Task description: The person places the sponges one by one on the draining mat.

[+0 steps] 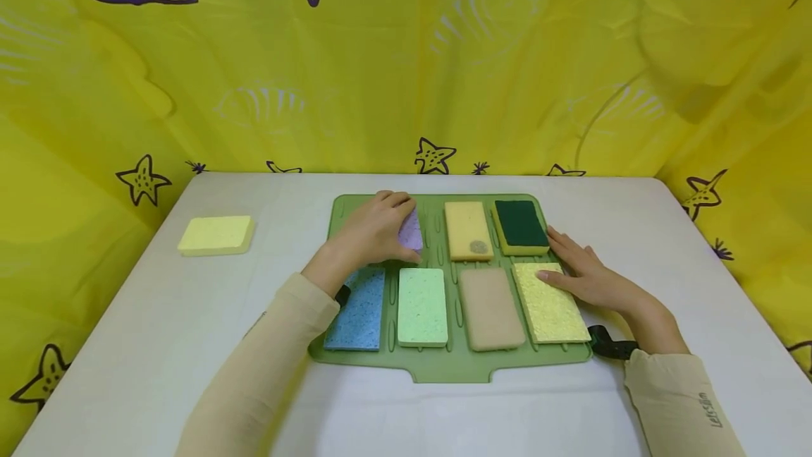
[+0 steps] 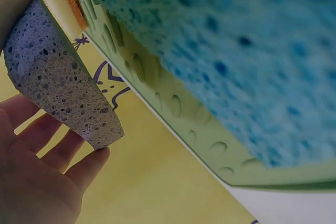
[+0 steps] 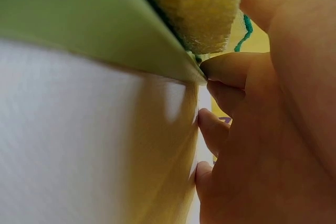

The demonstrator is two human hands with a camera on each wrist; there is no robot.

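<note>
My left hand [image 1: 379, 228] grips a purple sponge [image 1: 411, 231] at the back left of a green mat [image 1: 438, 358]. In the left wrist view, the thumb and fingertips hold that pitted sponge [image 2: 63, 72] by opposite edges. At the mat's right edge lies my right hand [image 1: 593, 277], its thumb over a pale yellow sponge [image 1: 548, 309]. Its other fingers reach along the edge toward a green-topped scouring sponge [image 1: 521, 226]. The right wrist view has the fingertips right at the mat's rim. Under the left wrist sits a blue sponge [image 1: 358, 319].
Also on the mat are a mint sponge [image 1: 422, 307], a beige sponge [image 1: 492, 309] and a tan sponge [image 1: 466, 228] with a round grey mark. Off to the left, a light yellow sponge [image 1: 217, 235] lies on the white table [image 1: 190, 344]. A yellow patterned curtain [image 1: 380, 76] hangs behind.
</note>
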